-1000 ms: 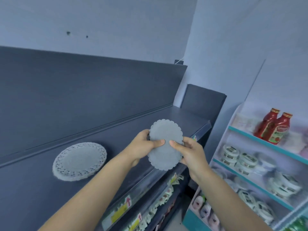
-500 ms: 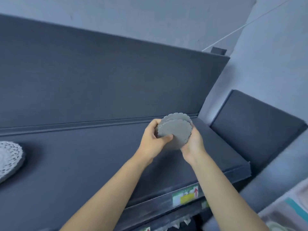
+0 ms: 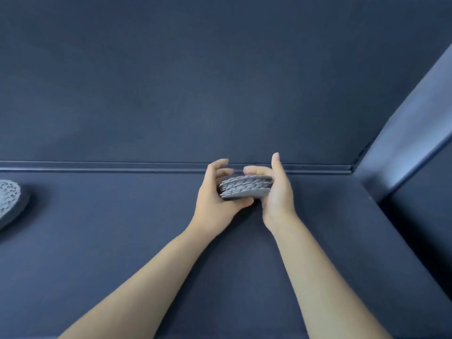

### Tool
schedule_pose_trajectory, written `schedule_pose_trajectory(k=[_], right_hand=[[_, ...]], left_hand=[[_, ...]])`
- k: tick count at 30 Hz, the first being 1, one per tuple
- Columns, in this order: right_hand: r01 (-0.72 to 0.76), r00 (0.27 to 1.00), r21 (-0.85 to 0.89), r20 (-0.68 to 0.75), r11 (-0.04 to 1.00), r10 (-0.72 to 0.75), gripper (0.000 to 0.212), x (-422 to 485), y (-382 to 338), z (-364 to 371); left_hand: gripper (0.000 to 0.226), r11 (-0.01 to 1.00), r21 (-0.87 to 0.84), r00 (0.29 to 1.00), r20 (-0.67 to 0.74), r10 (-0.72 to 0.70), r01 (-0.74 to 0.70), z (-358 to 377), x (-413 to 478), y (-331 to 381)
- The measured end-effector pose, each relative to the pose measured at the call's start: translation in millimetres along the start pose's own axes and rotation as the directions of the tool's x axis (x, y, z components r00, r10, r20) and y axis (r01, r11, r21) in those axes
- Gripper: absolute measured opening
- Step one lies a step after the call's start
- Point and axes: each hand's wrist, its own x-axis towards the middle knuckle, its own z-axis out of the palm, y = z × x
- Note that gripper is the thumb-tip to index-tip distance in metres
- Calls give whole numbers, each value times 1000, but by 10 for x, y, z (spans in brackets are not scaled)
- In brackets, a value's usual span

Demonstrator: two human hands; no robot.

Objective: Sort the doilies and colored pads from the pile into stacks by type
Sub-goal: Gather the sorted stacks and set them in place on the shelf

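Left hand: the left hand (image 3: 215,201) grips the near-left edge of a small stack of grey, round, scallop-edged pads (image 3: 244,189), thumb along the lower rim and fingers arched over the top.
Right hand: the right hand (image 3: 278,192) cups the stack's right edge, its palm against the rim. Some fingers curl over the top, and one finger points upward, free of the stack.
Purpose of the hold: pressing from both sides probably keeps the thin pieces squared into one bundle, ready to be set down flat as a single type.
Position of the stack: seen nearly edge-on and level between the two hands, low over the dark blue-grey shelf (image 3: 122,241). Whether its underside touches the shelf cannot be told.
Other stack: a white, perforated lace doily stack (image 3: 8,199) lies on the shelf at the far left, cut by the frame edge and well apart from the hands.
Surroundings: a raised strip (image 3: 122,166) runs along the back of the shelf just behind the hands, below a plain dark back panel (image 3: 220,81). A slanted side panel (image 3: 403,143) closes the right end.
Obstructions: nothing lies on the visible shelf between the hands and the lace stack.
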Motion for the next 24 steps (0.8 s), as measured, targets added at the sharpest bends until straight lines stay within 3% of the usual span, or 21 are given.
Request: schedule_pose_trajectory(k=[3,5,7,11,14,20,24], right_hand=[[-11,1000,107,16,994,9,50,-20,0,53],[2,998,149,57,989,-10,45,-51,-20,57],[34,998,101,54,994,-40,37,-80,-47,57],[12,998,47,-60,999,-9,18,-36,-53,-2],[-37,997,61,-67,997,41,19,-21,-38,17],[153,988,-3,-10,988,-153,31,-77,-13,71],[-12,999,-14,-51,1000,11,34,-34,-26,58]], left_hand=[[68,983,-173,994,-105,34,-52,22,-25,94],[60,973,-196,985,-147,93,-121,5,-34,149],[55,977,-168,988,-99,118,-134,6,-48,153],[59,1000,-26,1000,29,3,-2,7,-16,77],[68,999,-38,999,38,12,-10,8,-19,75],[107,996,-7,995,45,88,-88,15,-54,62],[85,982,146,993,14,117,-118,21,-35,38]])
